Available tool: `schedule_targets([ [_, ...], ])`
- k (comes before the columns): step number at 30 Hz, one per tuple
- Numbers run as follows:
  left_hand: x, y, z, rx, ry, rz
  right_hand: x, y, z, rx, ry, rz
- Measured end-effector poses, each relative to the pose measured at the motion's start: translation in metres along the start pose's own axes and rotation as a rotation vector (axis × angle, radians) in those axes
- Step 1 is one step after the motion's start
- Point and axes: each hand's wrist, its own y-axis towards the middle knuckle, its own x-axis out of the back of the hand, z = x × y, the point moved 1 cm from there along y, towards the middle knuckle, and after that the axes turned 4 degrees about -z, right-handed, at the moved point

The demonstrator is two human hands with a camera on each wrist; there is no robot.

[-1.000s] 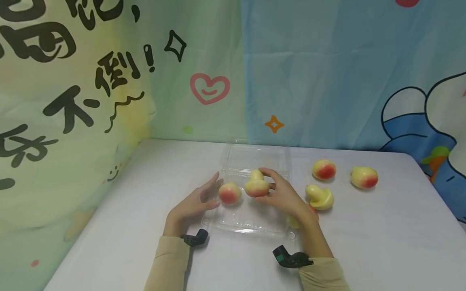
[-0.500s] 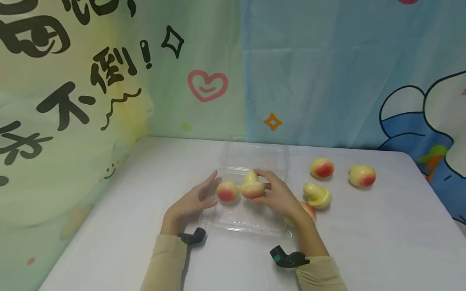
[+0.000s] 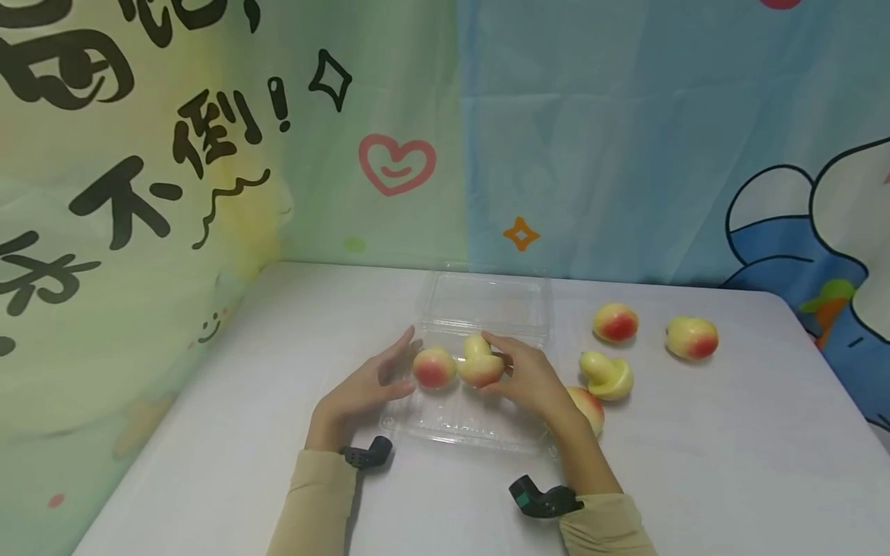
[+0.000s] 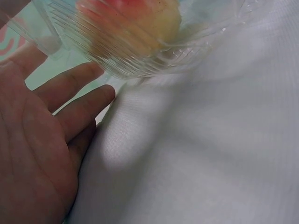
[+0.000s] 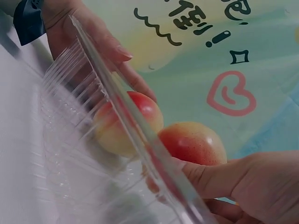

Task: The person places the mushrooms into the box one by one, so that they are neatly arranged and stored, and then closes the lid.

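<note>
A clear plastic clamshell box lies on the white table with its lid folded back. Inside it, at the left, sits a yellow-and-red peach-like fruit. My right hand pinches a second peach-like fruit, topped by a pale yellow knob, just right of the first; in the right wrist view the thumb presses this fruit. Straight and spread, the fingers of my left hand stand by the box's left side. The left wrist view shows the palm holding nothing, fingertips near the ribbed box wall.
Right of the box are more peach-like fruits: one at the back, one farther right, a knobbed yellow one, and one partly behind my right forearm. A printed curtain hangs behind the table.
My right hand has lowered slightly and moved a little left with the knobbed fruit, closer to the other fruit. The left hand has stayed nearly in place. The head view has shifted slightly.
</note>
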Motion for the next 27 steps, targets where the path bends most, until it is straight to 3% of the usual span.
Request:
schedule_targets([
  [17, 0.000, 0.000, -0.005, -0.021, 0.026, 0.007, -0.001, -0.002, -0.001, -0.088, 0.005, 0.022],
  [27, 0.000, 0.008, 0.024, 0.010, 0.009, -0.011, -0.005, 0.000, -0.006, -0.067, -0.030, 0.019],
])
